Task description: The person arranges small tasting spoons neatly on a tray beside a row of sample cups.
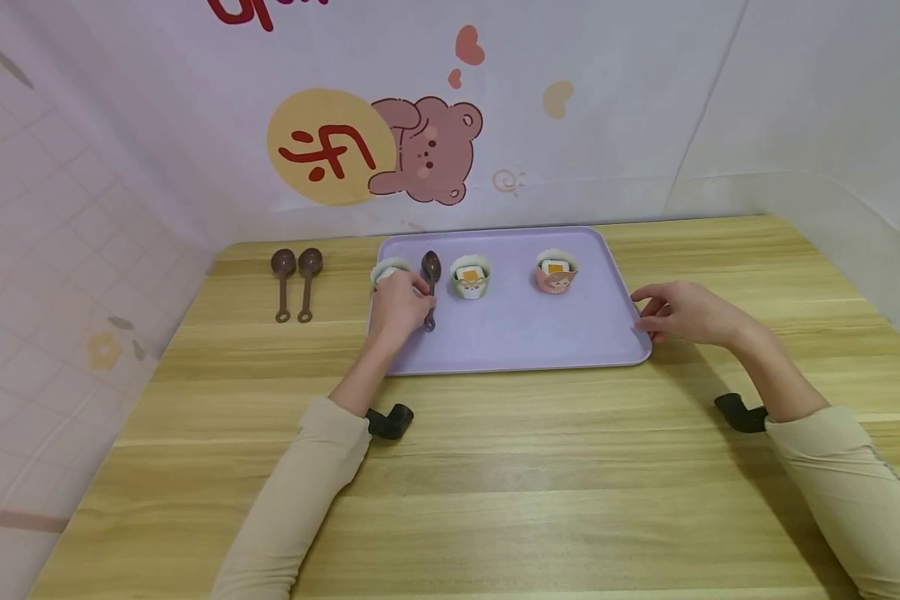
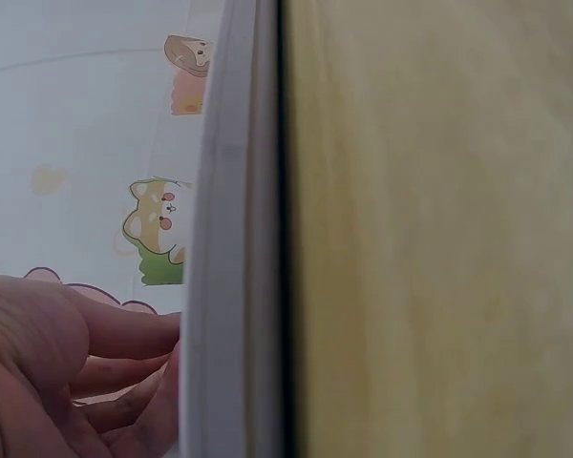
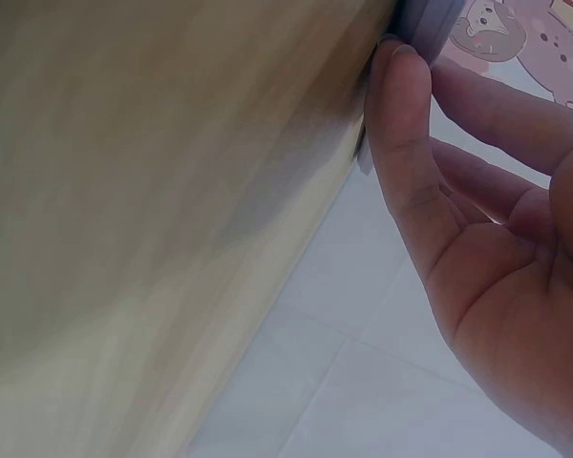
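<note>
My left hand [image 1: 401, 307] reaches over the left end of a lilac tray [image 1: 510, 333], pinching the handle of a brown spoon [image 1: 431, 267] between thumb and fingers. A pale cup [image 1: 387, 267] stands just behind that hand and is partly hidden by it. Right of the spoon is a green cup [image 1: 470, 277], and farther along a pink cup [image 1: 556, 272]. Both contain white pieces with an orange patch. My right hand [image 1: 686, 312] touches the tray's right edge near the front corner, thumb and fingers spread along the rim. In the left wrist view the tray's side hides the left fingertips.
Two more brown spoons [image 1: 283, 283] lie side by side on the wooden table [image 1: 495, 500], left of the tray. A wall sheet [image 1: 607, 150] with printed cartoons rises behind the table's far edge. Black wrist mounts [image 1: 392, 422] project from both sleeves.
</note>
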Motion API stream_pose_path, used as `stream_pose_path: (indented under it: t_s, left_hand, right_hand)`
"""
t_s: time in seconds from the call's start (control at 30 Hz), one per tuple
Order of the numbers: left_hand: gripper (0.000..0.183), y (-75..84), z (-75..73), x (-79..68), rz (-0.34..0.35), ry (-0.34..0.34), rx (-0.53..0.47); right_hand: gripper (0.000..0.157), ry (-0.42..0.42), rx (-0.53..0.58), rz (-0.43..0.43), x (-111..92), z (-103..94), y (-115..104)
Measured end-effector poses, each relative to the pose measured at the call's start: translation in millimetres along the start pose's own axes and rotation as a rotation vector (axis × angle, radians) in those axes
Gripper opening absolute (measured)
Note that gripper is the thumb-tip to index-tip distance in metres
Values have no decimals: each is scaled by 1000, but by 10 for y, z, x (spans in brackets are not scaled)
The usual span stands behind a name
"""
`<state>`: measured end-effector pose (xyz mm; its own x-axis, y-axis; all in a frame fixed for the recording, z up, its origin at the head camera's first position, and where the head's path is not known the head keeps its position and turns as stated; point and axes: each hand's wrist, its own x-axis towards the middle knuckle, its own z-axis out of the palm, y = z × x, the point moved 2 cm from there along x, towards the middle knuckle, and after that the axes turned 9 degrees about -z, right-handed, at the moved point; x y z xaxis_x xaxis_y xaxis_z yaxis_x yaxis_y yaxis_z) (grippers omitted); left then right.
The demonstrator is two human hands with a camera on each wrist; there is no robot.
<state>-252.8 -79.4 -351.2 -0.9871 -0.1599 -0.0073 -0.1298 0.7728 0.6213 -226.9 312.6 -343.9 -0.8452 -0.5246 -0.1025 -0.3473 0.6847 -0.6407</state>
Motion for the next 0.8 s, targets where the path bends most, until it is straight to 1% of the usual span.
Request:
stream_pose_path:
  t_s: [0.17, 0.47, 0.8]
  left_hand:
    - [11, -7, -8, 10, -16, -12, 16]
    - [14, 4, -25, 21, 3, -29, 75]
    - [15, -14, -43, 28, -6, -53, 70]
  right_hand:
    - [44, 8, -3, 4, 7, 10, -23]
    - [45, 6, -8, 2, -3, 0, -18]
    - [45, 3, -25, 14, 1, 7, -22]
